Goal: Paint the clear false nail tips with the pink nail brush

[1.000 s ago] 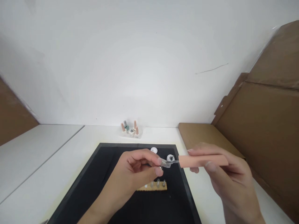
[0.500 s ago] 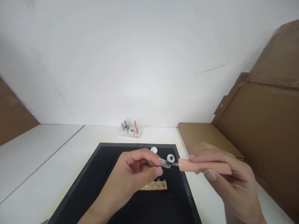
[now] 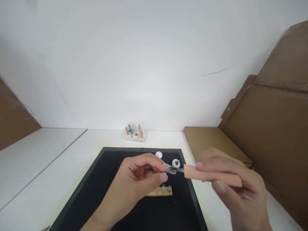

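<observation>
Holding peach-handled brush [image 3: 207,174] against clear nail tip [image 3: 171,170]

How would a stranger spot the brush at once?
Find the black mat on the white table. By its right edge, the right hand holds the brush, its end at a clear nail tip in the left hand. Its peach handle lies sideways, unlike the peach caps standing in the clear tray behind.

The brush handle [image 3: 211,175] looks like smooth, matt plastic; the nail tip [image 3: 171,169] is clear, glossy plastic. The mat [image 3: 166,211] looks dull and matt, the tabletop [image 3: 62,154] smooth, and the tall side panel [image 3: 276,122] creased, matt cardboard.
</observation>
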A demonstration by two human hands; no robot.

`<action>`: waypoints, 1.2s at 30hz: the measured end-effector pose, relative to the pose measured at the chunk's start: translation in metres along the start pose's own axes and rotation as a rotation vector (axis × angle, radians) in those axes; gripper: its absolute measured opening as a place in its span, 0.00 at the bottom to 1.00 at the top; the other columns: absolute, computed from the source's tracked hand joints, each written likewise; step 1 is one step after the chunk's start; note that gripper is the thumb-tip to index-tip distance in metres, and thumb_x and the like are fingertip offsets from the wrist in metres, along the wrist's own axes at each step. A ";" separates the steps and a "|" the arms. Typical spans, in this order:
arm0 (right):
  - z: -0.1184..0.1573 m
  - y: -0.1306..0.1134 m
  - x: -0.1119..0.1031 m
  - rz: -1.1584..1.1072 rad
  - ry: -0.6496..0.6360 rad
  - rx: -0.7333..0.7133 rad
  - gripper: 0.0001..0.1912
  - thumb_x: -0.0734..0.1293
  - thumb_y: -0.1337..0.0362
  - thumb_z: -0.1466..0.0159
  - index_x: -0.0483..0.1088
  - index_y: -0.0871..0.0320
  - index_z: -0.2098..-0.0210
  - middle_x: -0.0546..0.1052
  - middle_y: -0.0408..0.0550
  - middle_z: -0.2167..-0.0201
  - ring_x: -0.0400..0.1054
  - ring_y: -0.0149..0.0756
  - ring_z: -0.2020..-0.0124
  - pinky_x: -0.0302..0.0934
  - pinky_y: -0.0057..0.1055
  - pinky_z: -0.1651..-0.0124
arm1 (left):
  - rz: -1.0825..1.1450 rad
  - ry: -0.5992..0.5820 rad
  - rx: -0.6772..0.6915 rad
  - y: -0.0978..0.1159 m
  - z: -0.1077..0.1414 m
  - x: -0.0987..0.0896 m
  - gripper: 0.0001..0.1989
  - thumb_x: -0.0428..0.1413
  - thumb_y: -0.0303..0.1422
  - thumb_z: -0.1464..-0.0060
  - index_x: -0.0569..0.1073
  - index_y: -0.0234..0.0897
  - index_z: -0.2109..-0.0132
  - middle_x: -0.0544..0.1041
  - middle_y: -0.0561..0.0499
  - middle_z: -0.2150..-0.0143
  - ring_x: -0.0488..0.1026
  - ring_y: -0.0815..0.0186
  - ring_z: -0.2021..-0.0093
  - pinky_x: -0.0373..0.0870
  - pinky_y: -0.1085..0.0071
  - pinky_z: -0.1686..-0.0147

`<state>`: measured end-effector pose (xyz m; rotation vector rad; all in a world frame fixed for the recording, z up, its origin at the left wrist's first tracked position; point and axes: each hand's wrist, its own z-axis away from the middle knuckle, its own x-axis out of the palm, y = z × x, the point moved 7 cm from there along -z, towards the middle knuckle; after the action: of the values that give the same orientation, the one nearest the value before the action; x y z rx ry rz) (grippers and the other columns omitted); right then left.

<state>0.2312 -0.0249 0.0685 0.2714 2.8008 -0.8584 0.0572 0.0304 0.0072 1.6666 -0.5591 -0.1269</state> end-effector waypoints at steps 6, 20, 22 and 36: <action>-0.005 -0.005 0.003 -0.007 -0.020 -0.036 0.09 0.66 0.61 0.31 0.77 0.54 0.56 0.78 0.42 0.71 0.71 0.29 0.71 0.66 0.26 0.70 | 0.014 -0.016 0.016 0.003 -0.001 0.003 0.04 0.67 0.26 0.50 0.84 0.40 0.69 0.79 0.52 0.70 0.73 0.70 0.69 0.70 0.78 0.68; 0.000 -0.006 0.001 0.052 -0.035 -0.050 0.09 0.64 0.61 0.30 0.75 0.55 0.57 0.77 0.42 0.72 0.69 0.29 0.71 0.65 0.27 0.71 | 0.013 0.012 -0.014 0.005 -0.001 0.000 0.06 0.67 0.25 0.52 0.85 0.42 0.70 0.78 0.53 0.71 0.73 0.71 0.70 0.70 0.79 0.69; 0.000 -0.007 0.001 0.065 -0.039 -0.050 0.08 0.64 0.62 0.30 0.75 0.55 0.57 0.77 0.41 0.72 0.69 0.28 0.71 0.65 0.26 0.71 | 0.010 0.018 -0.016 0.006 -0.001 -0.001 0.06 0.67 0.24 0.52 0.85 0.42 0.70 0.78 0.53 0.71 0.73 0.71 0.70 0.70 0.79 0.69; -0.002 -0.010 0.006 0.063 -0.002 -0.048 0.10 0.64 0.59 0.30 0.76 0.54 0.58 0.74 0.42 0.73 0.68 0.28 0.74 0.62 0.26 0.75 | 0.022 -0.007 0.027 0.008 -0.002 0.003 0.08 0.66 0.23 0.50 0.85 0.42 0.69 0.80 0.53 0.70 0.74 0.71 0.69 0.72 0.79 0.68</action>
<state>0.2228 -0.0309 0.0735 0.3490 2.7910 -0.7755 0.0586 0.0304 0.0160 1.6862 -0.5862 -0.1096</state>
